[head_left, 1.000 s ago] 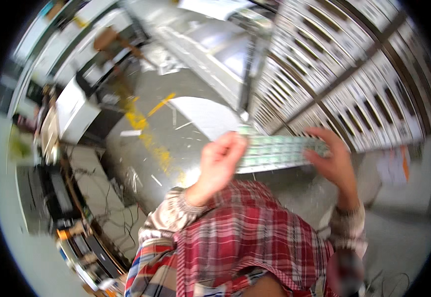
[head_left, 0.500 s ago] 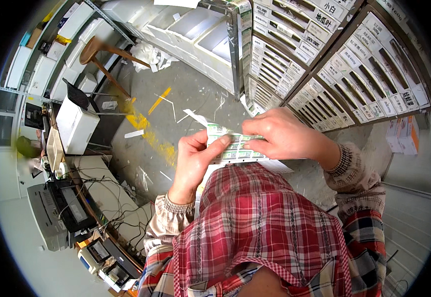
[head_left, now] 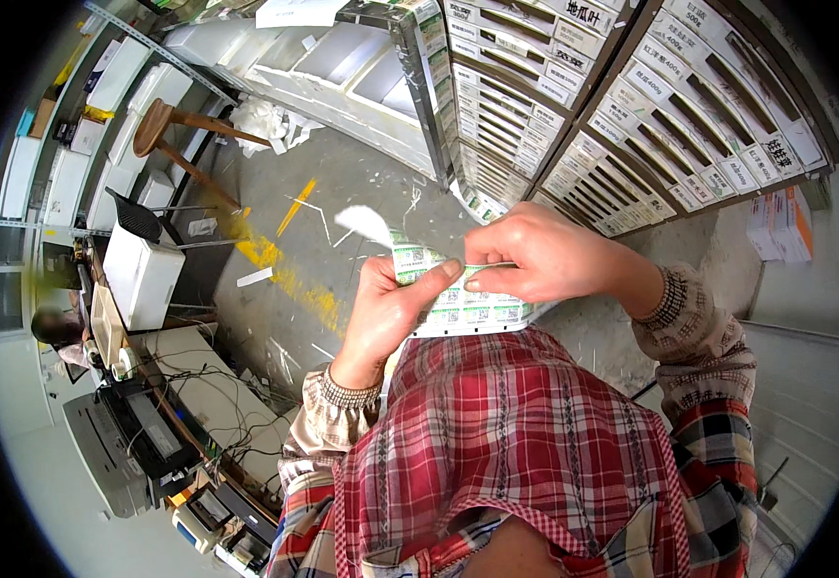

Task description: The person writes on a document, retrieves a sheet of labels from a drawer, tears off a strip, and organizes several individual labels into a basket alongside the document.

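Observation:
In front of my red plaid apron (head_left: 525,414), a sheet of stickers (head_left: 477,313) with green print and small square codes is held between both hands. My left hand (head_left: 386,308) pinches its left side, thumb laid over the printed face. At the upper edge, my right hand (head_left: 545,258) is closed on the sheet with thumb and bent fingers; whether it grips one sticker or the whole sheet I cannot tell. A white strip of paper (head_left: 365,223) curls out beyond the left hand. Part of the sheet is covered by the fingers.
A tall rack of labelled slots (head_left: 718,106) stands at the right, with a white-and-orange box (head_left: 779,226) beside it. White bins (head_left: 328,58) line the back. A wooden stool (head_left: 154,125), crumpled paper (head_left: 270,123) and paper scraps lie leftward. A printer (head_left: 116,448) and cables occupy the left bench.
The sticker sheet has tilted so more of its printed face shows. The curled strip stands wider and rounder. Both hands keep their hold, and the whole view has shifted slightly.

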